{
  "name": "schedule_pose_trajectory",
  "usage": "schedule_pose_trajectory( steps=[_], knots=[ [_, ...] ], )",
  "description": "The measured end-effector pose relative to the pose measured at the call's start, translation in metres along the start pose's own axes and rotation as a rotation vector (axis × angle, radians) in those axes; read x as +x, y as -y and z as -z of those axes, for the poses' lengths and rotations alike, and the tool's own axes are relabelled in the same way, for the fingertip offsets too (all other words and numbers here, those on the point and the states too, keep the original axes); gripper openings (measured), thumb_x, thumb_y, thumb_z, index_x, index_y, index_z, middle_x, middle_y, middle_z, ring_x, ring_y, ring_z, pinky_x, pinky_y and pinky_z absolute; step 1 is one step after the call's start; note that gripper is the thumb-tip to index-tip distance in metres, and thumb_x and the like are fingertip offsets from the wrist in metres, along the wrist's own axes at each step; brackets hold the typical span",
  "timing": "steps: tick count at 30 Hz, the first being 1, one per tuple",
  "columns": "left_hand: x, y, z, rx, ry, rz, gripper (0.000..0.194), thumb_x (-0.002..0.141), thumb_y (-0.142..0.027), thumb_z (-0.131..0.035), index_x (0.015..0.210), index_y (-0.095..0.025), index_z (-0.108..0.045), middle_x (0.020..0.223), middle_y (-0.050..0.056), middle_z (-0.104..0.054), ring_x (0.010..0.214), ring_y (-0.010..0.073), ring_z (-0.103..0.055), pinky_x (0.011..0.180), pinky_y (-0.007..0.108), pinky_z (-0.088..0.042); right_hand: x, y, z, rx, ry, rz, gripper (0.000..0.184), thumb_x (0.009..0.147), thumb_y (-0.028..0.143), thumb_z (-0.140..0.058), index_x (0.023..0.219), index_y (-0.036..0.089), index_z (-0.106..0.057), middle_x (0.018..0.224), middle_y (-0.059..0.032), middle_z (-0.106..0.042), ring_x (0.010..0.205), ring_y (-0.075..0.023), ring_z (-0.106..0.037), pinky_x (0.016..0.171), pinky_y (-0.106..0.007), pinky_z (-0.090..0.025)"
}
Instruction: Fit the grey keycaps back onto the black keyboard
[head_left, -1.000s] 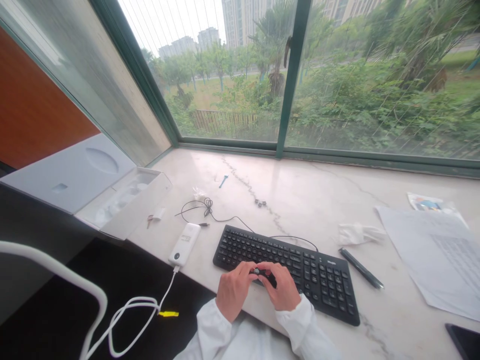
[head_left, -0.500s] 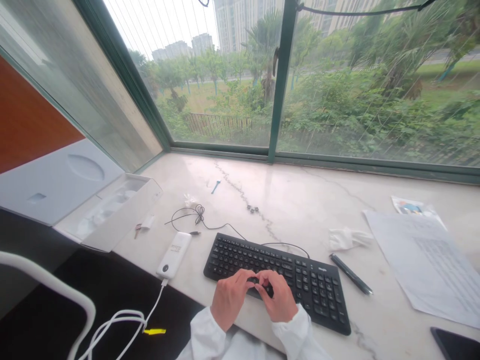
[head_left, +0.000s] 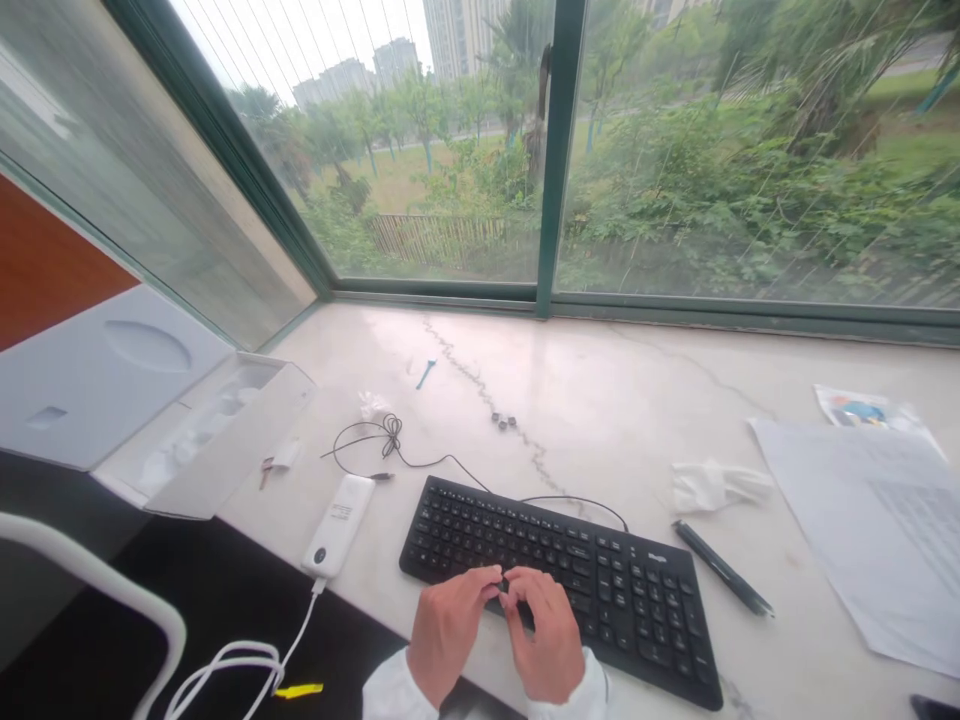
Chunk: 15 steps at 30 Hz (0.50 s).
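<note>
A black keyboard [head_left: 517, 530] lies at a slant on the white marble-patterned ledge. Over its front edge, my left hand [head_left: 450, 620] and my right hand [head_left: 544, 625] meet fingertip to fingertip. Both are closed in a pinch around a small dark piece [head_left: 502, 581], largely covered by the fingers; its kind does not show. Beyond the keyboard, three small dark pieces that look like keycaps [head_left: 502, 421] lie close together. The keyboard's thin black cable [head_left: 450, 458] runs off to a coiled bundle at the left.
To the left are a white power bank [head_left: 339, 525] with a white cable [head_left: 300, 625], an open white box [head_left: 240, 430] and a small blue tool [head_left: 426, 374]. A black pen [head_left: 724, 568], a crumpled white glove [head_left: 716, 487] and a printed sheet [head_left: 862, 530] lie on the right.
The camera view has shifted slightly, so the keyboard appears a bit lower. My hands stay together at the keyboard's front edge, fingers in a slightly different pinch.
</note>
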<state>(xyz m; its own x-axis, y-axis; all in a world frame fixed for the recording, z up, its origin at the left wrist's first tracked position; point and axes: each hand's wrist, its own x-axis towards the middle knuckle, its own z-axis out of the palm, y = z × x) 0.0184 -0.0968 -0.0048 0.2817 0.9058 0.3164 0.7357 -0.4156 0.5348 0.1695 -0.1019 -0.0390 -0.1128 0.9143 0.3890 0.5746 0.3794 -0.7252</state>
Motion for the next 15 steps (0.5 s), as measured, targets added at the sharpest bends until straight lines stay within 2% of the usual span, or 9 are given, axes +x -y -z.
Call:
schedule_pose_trajectory(
  steps=[7, 15],
  knots=[
    [-0.011, 0.000, 0.004, 0.026, -0.014, 0.088, 0.021, 0.088, -0.012, -0.044, 0.100, -0.022, -0.059, 0.095, 0.000, -0.067, 0.085, 0.0094, -0.065, 0.073, 0.017, -0.054, 0.006, 0.006, -0.001, 0.014, 0.093, 0.028, 0.013, 0.082, 0.011, -0.045, 0.076, 0.022, -0.050, 0.092, -0.0026, -0.064, 0.084, -0.0177, -0.058, 0.069, -0.030, -0.040],
    [-0.012, 0.004, 0.011, 0.039, -0.076, 0.106, 0.019, 0.088, -0.012, -0.046, 0.097, -0.023, -0.059, 0.097, -0.001, -0.067, 0.089, 0.0091, -0.064, 0.076, 0.017, -0.052, 0.019, 0.007, -0.003, 0.035, 0.150, 0.088, 0.018, 0.080, 0.007, -0.043, 0.073, 0.022, -0.051, 0.091, -0.0026, -0.066, 0.085, -0.0174, -0.059, 0.070, -0.030, -0.041]
  ],
)
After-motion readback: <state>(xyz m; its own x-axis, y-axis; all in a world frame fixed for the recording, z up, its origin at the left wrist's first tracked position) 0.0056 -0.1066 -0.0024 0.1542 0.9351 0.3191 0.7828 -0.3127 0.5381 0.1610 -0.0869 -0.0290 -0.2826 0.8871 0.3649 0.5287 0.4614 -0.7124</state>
